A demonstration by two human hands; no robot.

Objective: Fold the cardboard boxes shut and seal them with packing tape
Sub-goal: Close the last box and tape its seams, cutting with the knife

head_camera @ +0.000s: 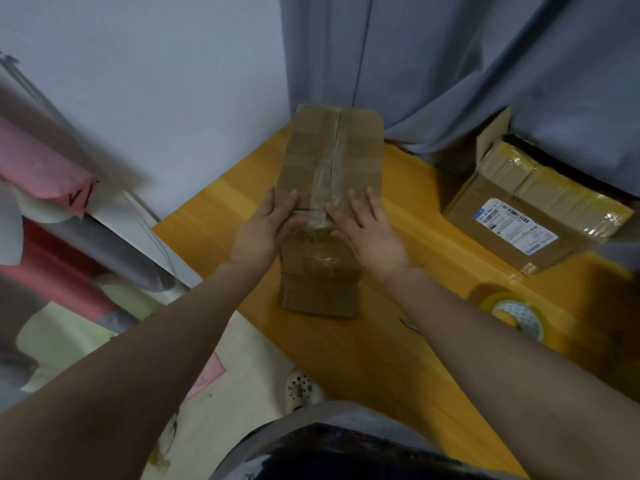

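Smooth yellow wood-grain bench (pixel 398 341). Nearest, at right: clear tape roll (pixel 516 313), lying flat. Centre: oblong brown cardboard box (pixel 329 161), flaps closed, glossy tape along the middle seam. The left hand (pixel 266 226) and right hand (pixel 369 230) press flat on its top either side of the seam; grip wide, fingers straight. Far right: second box (pixel 519 216), with white label and yellowish tape. Behind: pleated grey-blue curtain (pixel 450 64).

blue curtain (pixel 450 64) behind wooden table (pixel 346 358) (white clog (pixel 301 389) below).

Brown box (pixel 332 209) sat on a yellow table (pixel 221 216); grey-blue curtain (pixel 433 64) hung behind, and the tape (pixel 512 315) was yellowish.
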